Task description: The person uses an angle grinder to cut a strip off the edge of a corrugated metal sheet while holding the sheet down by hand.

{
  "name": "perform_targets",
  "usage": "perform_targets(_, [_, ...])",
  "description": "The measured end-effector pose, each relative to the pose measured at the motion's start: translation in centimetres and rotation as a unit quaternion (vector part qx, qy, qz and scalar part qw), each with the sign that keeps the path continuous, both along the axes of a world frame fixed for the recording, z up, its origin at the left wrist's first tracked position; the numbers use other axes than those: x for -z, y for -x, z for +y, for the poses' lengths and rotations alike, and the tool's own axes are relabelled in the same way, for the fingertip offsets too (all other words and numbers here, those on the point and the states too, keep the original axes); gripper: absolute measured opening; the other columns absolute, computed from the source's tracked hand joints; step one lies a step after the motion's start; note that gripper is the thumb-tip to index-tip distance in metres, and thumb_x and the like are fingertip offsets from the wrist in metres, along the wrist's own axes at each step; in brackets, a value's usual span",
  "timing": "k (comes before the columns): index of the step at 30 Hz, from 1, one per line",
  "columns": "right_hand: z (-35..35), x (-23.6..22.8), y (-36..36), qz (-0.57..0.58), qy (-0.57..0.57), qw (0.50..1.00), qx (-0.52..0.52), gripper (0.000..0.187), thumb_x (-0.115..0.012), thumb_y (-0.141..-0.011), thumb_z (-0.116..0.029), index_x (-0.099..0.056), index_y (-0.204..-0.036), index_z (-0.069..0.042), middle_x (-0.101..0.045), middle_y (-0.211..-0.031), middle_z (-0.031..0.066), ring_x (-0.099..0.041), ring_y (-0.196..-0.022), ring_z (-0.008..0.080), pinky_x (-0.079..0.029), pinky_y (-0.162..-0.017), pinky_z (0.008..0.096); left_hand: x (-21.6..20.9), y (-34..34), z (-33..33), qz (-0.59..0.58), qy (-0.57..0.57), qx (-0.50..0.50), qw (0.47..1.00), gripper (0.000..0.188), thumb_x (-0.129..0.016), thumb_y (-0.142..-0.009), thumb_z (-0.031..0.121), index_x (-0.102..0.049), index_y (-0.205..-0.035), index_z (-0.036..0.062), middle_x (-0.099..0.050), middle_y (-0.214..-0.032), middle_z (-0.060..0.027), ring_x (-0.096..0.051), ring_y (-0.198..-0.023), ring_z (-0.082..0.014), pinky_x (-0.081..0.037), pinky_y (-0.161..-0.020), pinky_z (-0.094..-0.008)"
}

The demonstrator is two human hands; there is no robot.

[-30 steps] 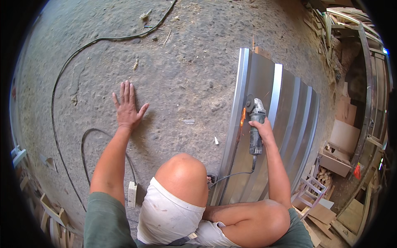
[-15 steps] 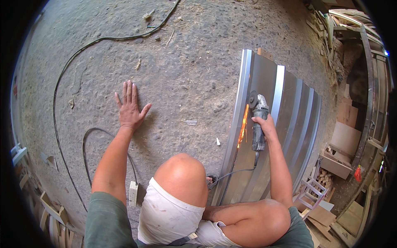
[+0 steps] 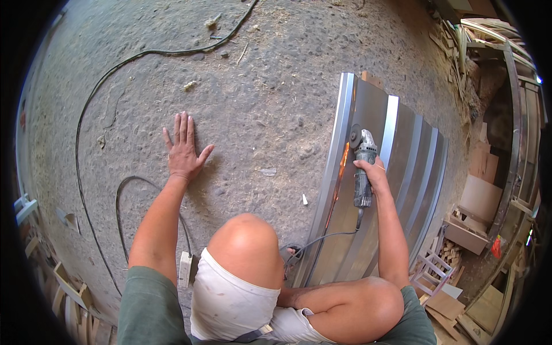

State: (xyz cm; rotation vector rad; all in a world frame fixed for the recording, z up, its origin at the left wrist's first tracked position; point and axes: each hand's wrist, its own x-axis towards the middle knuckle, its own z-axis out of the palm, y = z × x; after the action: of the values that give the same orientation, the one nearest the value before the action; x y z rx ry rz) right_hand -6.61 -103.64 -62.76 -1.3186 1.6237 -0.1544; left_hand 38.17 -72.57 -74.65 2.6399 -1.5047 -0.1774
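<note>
My right hand (image 3: 375, 174) is wrapped round the body of an angle grinder (image 3: 363, 167), thumb across its near side. The grinder's disc (image 3: 356, 135) meets a corrugated metal sheet (image 3: 368, 115) close to its left raised edge. Orange sparks (image 3: 340, 173) stream from the disc back along the sheet toward me. A grey cord runs from the grinder's tail past my foot. My left hand (image 3: 184, 155), fingers spread, is held over the rough ground (image 3: 253, 109) left of the sheet, holding nothing; whether it touches the ground I cannot tell.
A long black cable (image 3: 81, 155) curves over the ground at left. A white power socket block (image 3: 185, 269) lies beside my raised knee. Wood offcuts (image 3: 483, 190) and a small pink step stool (image 3: 431, 273) stand right of the sheet. More timber pieces (image 3: 72, 287) lie at lower left.
The grinder and my right hand appear almost in the same place on the sheet, and the spark stream looks thinner. My left hand stays spread. The whole view has shifted slightly.
</note>
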Motion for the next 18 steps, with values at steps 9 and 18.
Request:
perform_targets(9, [-0.8, -0.3, -0.6, 0.002, -0.008, 1.000, 0.000, 0.054, -0.081, -0.074, -0.016, -0.056, -0.118, 0.002, -0.064, -0.092, 0.0100, -0.065, -0.070, 0.0186, -0.055, -0.061, 0.0347, -0.6, 0.1, -0.2, 0.007, -0.005, -0.005, 1.000, 0.100, -0.049, -0.093, 0.070, -0.018, -0.165, 0.0078, -0.014, -0.173, -0.0078, -0.005, -0.161, -0.0253, 0.002, -0.127, -0.0576])
perform_targets(18, [-1.3, -0.9, -1.7, 0.000, -0.016, 1.000, -0.003, 0.050, -0.080, -0.075, -0.014, -0.055, -0.116, 0.002, -0.063, -0.089, 0.0091, -0.064, -0.064, 0.0181, -0.054, -0.056, 0.0340, -0.5, 0.0, 0.0, 0.010, 0.001, -0.007, 1.000, 0.099, -0.049, -0.094, 0.069, -0.018, -0.165, 0.0077, -0.014, -0.173, -0.0082, -0.005, -0.161, -0.0253, 0.002, -0.127, -0.0575])
